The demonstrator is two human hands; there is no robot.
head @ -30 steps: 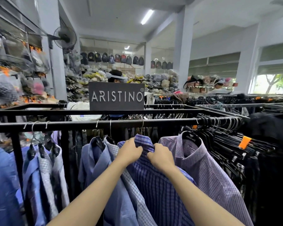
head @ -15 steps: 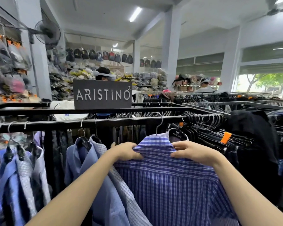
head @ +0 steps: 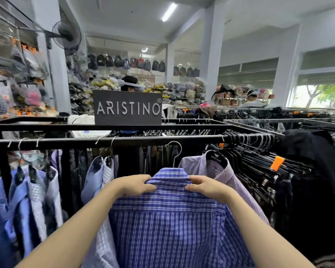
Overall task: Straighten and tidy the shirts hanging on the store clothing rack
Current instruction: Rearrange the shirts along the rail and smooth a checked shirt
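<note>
Since the frame half a second back, both hands have slid inward along the collar, and the hook now stands clear of the rail. Turned broadside to the camera, back panel toward the wearer, the dark blue checked cotton shirt [head: 168,229] is off the long black metal hanging rail [head: 66,142], its thin silver wire hanger hook [head: 175,151] standing free just below and in front of the bar. The left hand [head: 134,185] pinches the collar's left end, fingers curled over the fold; the right hand [head: 205,187] grips the opposite end the same way, thumb tucked under the cloth. They sit apart, one at each shoulder, which looks like a hold meant to square the collar on the hanger before hooking it back. Just behind, touching the blue shirt's right shoulder, hangs a pale lilac fine-checked shirt [head: 228,175] on a black branded hanger. To the left, light blue and white checked shirts [head: 100,178] hang in a loose bunch. A dark grey brand sign with white lettering [head: 127,107] stands on the rack's upper frame, likely marking this section. The blue shirt's front, buttons and hem are out of sight, and the hanger's shoulders are buried under the fabric, so whether the shirt sits evenly cannot be told. Dark garments on black hangers [head: 263,167] to the right merge into shadow; background shelves are blurred.
</note>
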